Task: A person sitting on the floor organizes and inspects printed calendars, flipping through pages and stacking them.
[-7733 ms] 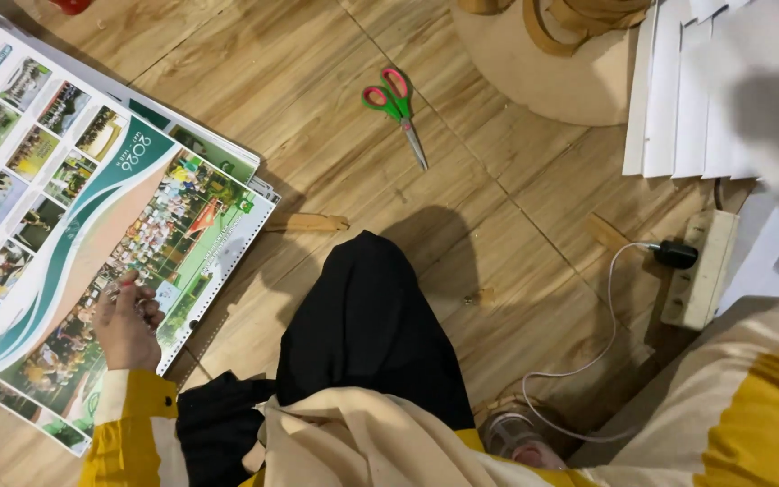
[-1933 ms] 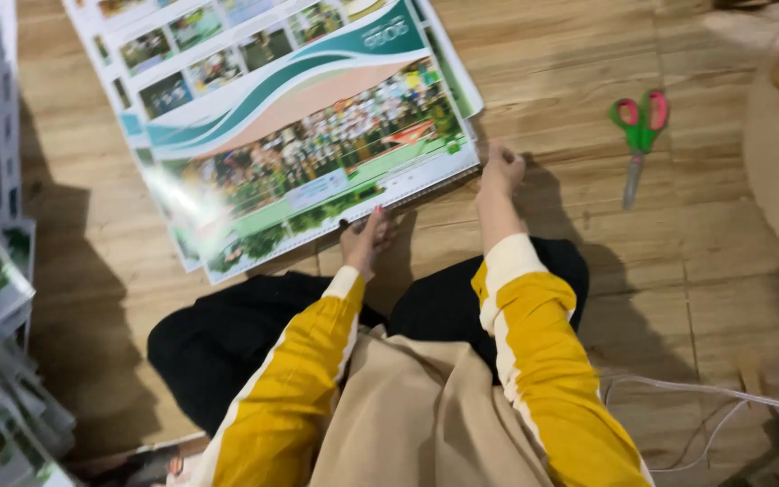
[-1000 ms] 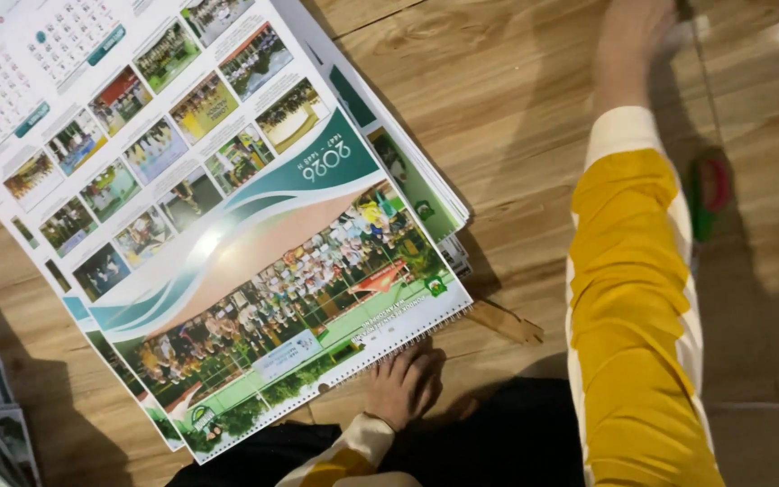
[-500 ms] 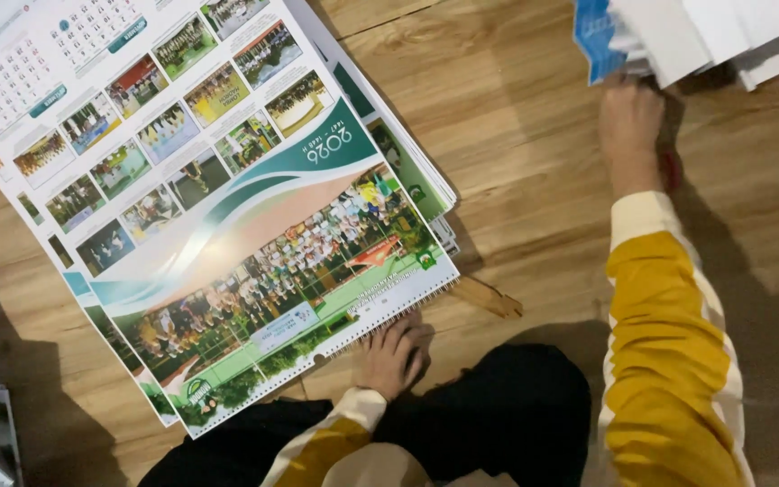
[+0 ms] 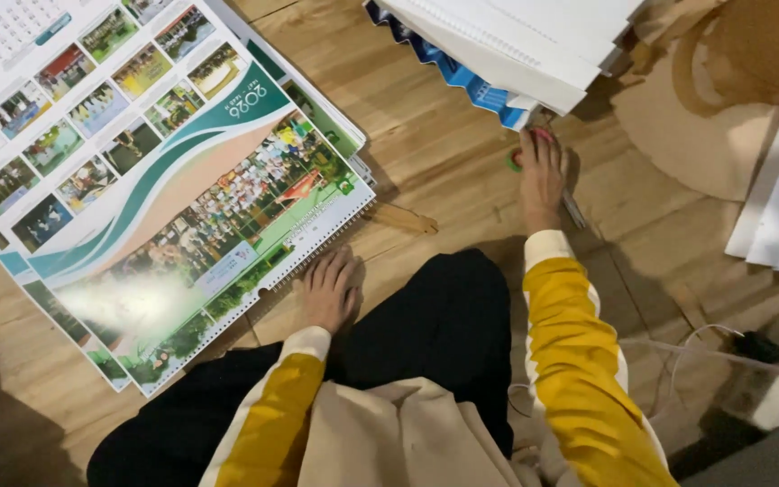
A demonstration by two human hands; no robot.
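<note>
Glossy printed calendars point(image 5: 182, 198) lie in a fanned stack on the wooden floor point(image 5: 426, 153), filling the left and far-left part of the view; the top sheet shows a grid of small photographs, a teal and cream curve, and a large crowd photograph, with a spiral binding along its near right edge. The left hand point(image 5: 328, 289) rests flat, palm down and fingers spread, on the floor just beside that bound edge, holding nothing. A flat wooden stick point(image 5: 403, 218) lies on the floor between the calendar corner and the right side.

To the right and farther away, the right hand point(image 5: 543, 176) reaches out and lies over a pair of scissors point(image 5: 573, 209) with red and green handles; the fingers cover the handles, and whether they have closed around them cannot be told. Just beyond it hangs a stack of white sheets point(image 5: 516, 45) with a blue wavy edge. Both sleeves are yellow with white cuffs. A white cable point(image 5: 705, 347) runs across the near right floor.
</note>
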